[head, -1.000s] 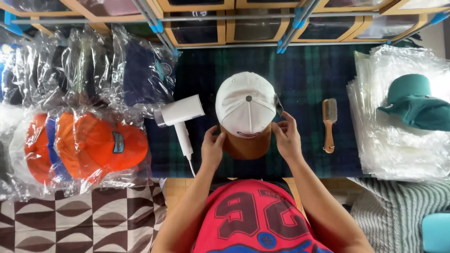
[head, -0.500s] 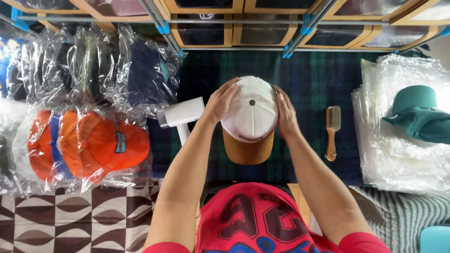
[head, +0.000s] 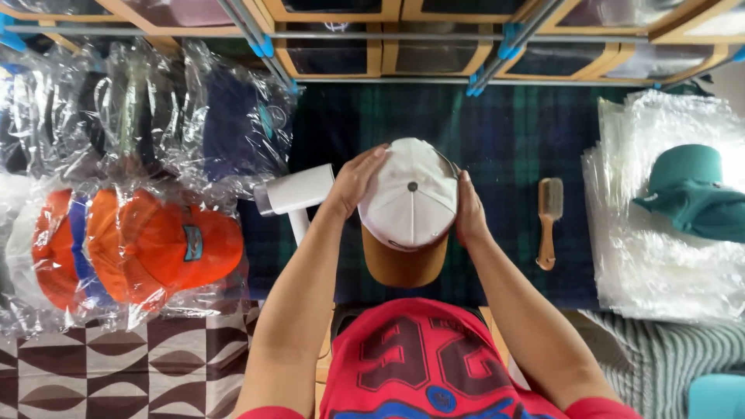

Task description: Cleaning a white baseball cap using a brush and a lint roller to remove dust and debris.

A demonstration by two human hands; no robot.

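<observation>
While a white steamer [head: 299, 194] lies just left of the work and a wooden brush [head: 549, 221] to its right, nothing blocks either hand. One white cap [head: 410, 208] with a tan brim sits over the dark plaid cloth [head: 504, 132], cupped between the left hand [head: 353, 182] and right hand [head: 469, 213], fingers curved around its crown. Two orange caps [head: 167, 244] lie bagged in crinkled plastic; one teal cap [head: 693, 194] rests on stacked clear bags [head: 660, 271].
</observation>
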